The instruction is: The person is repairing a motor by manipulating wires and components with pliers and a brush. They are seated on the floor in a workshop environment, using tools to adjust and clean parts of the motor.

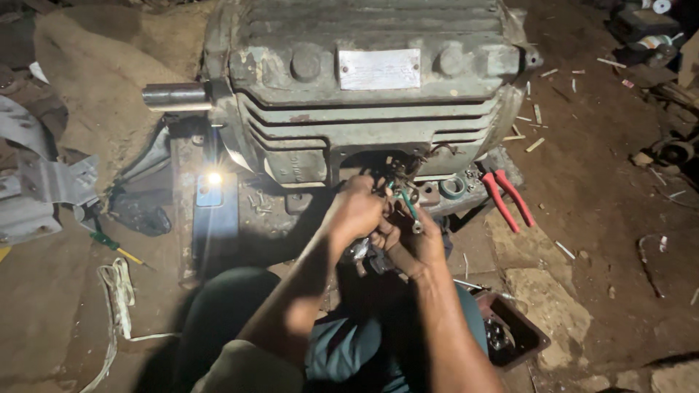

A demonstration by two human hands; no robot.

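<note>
Head view, centre frame: left hand [354, 211] and right hand [426, 240] both pinch wire leads [399, 182] at the motor [364, 87] terminal opening, mid-connection; steady fingertip control seems needed.

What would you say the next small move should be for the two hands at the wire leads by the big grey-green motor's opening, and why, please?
Probably draw one lead clear of the bunch. Both the left hand and right hand are crowded on the tangled wire leads at the grey-green motor's opening, so single wires are hard to tell apart.
</note>
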